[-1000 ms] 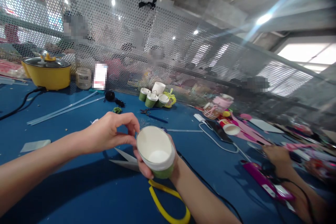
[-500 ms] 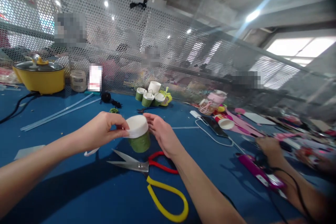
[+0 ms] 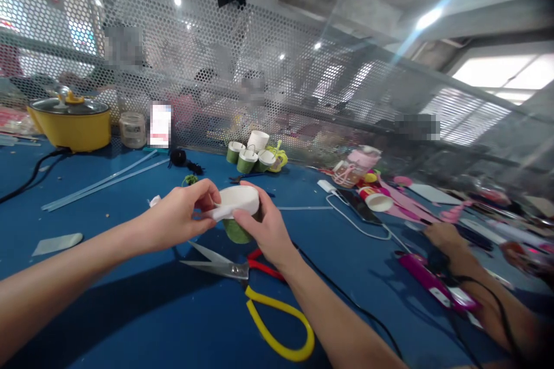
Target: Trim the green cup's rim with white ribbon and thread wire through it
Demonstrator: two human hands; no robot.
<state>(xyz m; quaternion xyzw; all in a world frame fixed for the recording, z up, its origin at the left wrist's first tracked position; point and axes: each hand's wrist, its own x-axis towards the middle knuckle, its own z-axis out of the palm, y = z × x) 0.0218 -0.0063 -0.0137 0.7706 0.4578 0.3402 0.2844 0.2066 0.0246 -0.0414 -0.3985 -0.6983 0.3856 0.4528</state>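
A small cup point(image 3: 238, 233), green below with a white top, is held above the table between my hands. My right hand point(image 3: 273, 229) closes round its right side, thumb on the white band in front and fingers behind the rim. My left hand point(image 3: 184, 212) pinches a white strip point(image 3: 223, 213) at the cup's left edge; the fingertips partly hide its end. Just beneath lie open scissors point(image 3: 237, 271) with one red and one yellow handle, the red one partly covered by my right wrist.
Similar green-and-white cups point(image 3: 247, 159) stand against the perforated screen. A yellow electric pot point(image 3: 73, 127), glass jar point(image 3: 132, 130) and clear sticks point(image 3: 104, 181) are at left. On the right are a phone point(image 3: 359, 204), a white cable, and another person's hand point(image 3: 445, 236) near a purple tool point(image 3: 422, 279).
My right hand has closed on the cup, its thumb now across the white band. The strip in my left hand now stands away from the cup's side. The view has shifted slightly.
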